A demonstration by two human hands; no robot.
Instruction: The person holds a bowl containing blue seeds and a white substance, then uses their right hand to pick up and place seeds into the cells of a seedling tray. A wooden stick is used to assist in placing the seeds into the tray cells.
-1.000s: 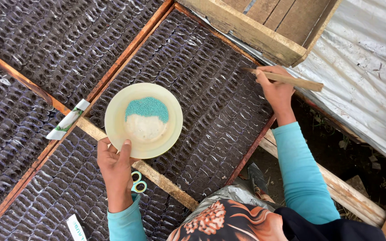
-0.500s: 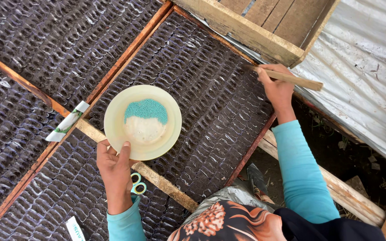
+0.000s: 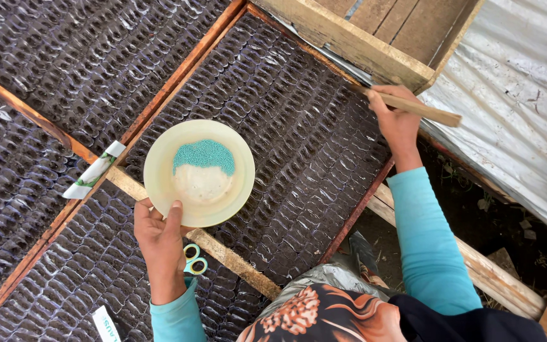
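Observation:
My left hand (image 3: 158,244) grips the near rim of a pale yellow bowl (image 3: 159,166), thumb over the edge. Small teal seeds (image 3: 204,154) fill the far half of the bowl's bottom. My right hand (image 3: 396,120) is closed around a flat wooden stick (image 3: 425,110), its tip pointing down into the dark soil-filled seedling cells (image 3: 286,126) at the bed's far right edge. Both arms wear teal sleeves.
Wooden slats (image 3: 178,69) frame the beds of black seedling cells. Small green-handled scissors (image 3: 192,259) lie on a slat beneath my left wrist. A torn seed packet (image 3: 93,171) rests on a slat at left. A wooden crate (image 3: 375,31) and corrugated metal sheet (image 3: 514,107) lie at upper right.
The bowl and my left hand have barely shifted. My right hand with the stick stays at the bed's right edge, moved only slightly.

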